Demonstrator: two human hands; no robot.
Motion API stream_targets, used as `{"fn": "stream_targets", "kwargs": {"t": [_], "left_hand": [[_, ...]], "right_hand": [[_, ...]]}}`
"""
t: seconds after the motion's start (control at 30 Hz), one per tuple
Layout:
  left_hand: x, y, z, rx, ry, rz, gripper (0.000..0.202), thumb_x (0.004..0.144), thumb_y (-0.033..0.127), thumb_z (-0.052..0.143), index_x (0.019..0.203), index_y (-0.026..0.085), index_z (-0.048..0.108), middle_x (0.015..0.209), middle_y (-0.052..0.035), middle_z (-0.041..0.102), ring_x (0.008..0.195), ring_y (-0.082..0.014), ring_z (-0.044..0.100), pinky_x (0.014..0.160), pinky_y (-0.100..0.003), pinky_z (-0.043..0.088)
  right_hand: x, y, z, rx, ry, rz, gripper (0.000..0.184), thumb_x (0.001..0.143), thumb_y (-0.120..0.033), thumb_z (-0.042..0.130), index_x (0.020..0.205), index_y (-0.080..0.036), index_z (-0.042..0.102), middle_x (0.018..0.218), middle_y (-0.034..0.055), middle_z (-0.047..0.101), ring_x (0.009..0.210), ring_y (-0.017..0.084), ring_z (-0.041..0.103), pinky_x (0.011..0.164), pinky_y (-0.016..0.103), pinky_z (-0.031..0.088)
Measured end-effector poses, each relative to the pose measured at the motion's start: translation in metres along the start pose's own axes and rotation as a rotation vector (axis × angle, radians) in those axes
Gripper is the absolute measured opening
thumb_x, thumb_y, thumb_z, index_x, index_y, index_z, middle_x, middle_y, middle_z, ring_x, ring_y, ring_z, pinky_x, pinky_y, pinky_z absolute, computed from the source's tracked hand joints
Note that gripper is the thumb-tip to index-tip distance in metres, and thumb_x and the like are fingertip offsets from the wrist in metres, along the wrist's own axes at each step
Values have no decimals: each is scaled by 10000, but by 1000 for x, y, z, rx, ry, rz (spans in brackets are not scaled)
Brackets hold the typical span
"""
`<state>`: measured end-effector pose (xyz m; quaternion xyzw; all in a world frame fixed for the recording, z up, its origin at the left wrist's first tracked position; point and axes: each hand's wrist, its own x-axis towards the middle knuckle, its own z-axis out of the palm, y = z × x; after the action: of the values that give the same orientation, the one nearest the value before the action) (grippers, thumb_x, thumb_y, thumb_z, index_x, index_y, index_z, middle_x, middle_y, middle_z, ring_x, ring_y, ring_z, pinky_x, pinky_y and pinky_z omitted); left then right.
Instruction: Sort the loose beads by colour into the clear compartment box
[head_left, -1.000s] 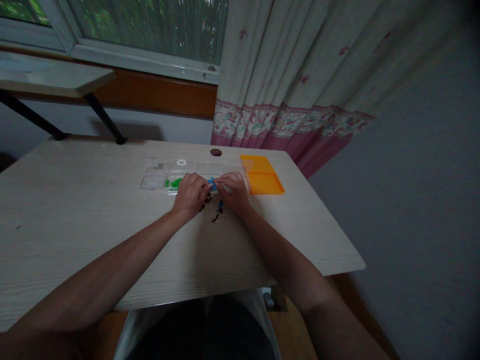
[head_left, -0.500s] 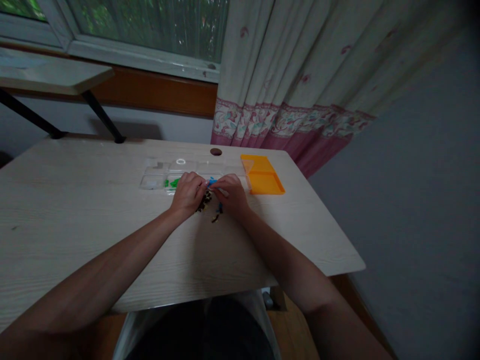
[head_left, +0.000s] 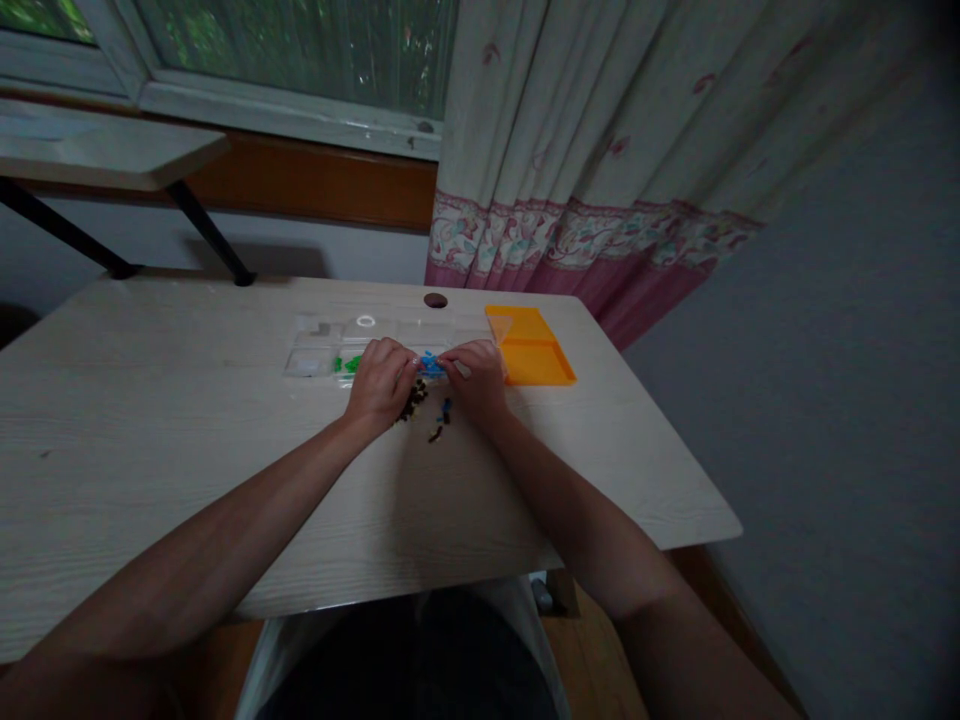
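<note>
Both hands are over the near edge of a clear plastic compartment box (head_left: 307, 362) on the desk. My left hand (head_left: 381, 385) is closed, thumb against fingertips; whatever it pinches is too small to make out. A short gap away, my right hand (head_left: 478, 382) is also closed in a pinch, its grip too small to read. Between them lie small blue pieces (head_left: 431, 364) in the box. Green pieces (head_left: 351, 365) sit in a compartment left of my left hand. A pile of dark brown and yellowish pieces (head_left: 414, 398) is on the desk below the hands.
Small blue and dark pieces (head_left: 447, 410) and a yellowish-dark one (head_left: 436, 434) lie on the desk (head_left: 300, 500) nearer me. An open orange tray (head_left: 536, 362) stands right of the box. Behind are a cable hole (head_left: 435, 300), a raised shelf (head_left: 112, 150) and a curtain (head_left: 540, 230).
My hands were together at a blue piece and have moved apart, the right one shifting slightly right. More blue pieces show between them. The view has shifted slightly.
</note>
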<state>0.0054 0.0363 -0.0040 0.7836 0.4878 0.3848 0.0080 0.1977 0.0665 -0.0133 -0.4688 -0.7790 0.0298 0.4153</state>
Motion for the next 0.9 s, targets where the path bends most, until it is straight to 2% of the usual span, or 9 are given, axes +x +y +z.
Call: {"fn": "stream_targets", "kwargs": {"t": [0.1, 0.2, 0.3, 0.4, 0.7, 0.9], "left_hand": [[-3, 5, 1, 62, -170, 132, 256, 972, 368, 510, 862, 207, 675, 905, -71, 620, 928, -235, 509, 832, -397, 383], [-5, 11, 2, 79, -256, 219, 201, 935, 382, 582, 898, 233, 712, 934, -60, 630, 952, -240, 507, 820, -393, 360], [-8, 13, 3, 79, -286, 283, 163, 922, 348, 602, 999, 260, 716, 1013, -53, 632, 992, -246, 503, 822, -387, 354], [-9, 13, 3, 87, -316, 321, 145, 906, 323, 621, 1001, 261, 712, 1027, -48, 628, 991, -248, 504, 809, -376, 352], [-10, 11, 2, 83, -318, 348, 182, 918, 250, 568, 1014, 272, 721, 983, -55, 610, 957, -238, 505, 780, -366, 356], [-10, 9, 2, 102, -333, 331, 154, 909, 272, 594, 1004, 268, 715, 987, -60, 609, 968, -246, 502, 788, -370, 362]], "right_hand": [[0, 4, 3, -62, 38, 40, 169, 914, -374, 661, 859, -243, 753, 909, 33, 707, 959, 219, 564, 912, 378, 394], [0, 4, 5, -116, 32, 64, 130, 898, -352, 683, 862, -250, 756, 950, 32, 692, 978, 219, 552, 915, 377, 390], [0, 2, 6, -147, -12, 77, 118, 898, -336, 685, 868, -249, 758, 964, 35, 691, 994, 218, 549, 921, 377, 383], [1, 1, 7, -142, -46, 73, 110, 907, -319, 677, 881, -253, 761, 948, 34, 703, 992, 214, 553, 920, 376, 382], [1, 0, 7, -120, -42, 66, 143, 934, -305, 633, 927, -242, 761, 983, 38, 722, 999, 208, 557, 926, 373, 379], [0, 0, 7, -105, -25, 51, 182, 957, -327, 597, 948, -244, 758, 974, 39, 723, 992, 211, 561, 918, 371, 380]]}}
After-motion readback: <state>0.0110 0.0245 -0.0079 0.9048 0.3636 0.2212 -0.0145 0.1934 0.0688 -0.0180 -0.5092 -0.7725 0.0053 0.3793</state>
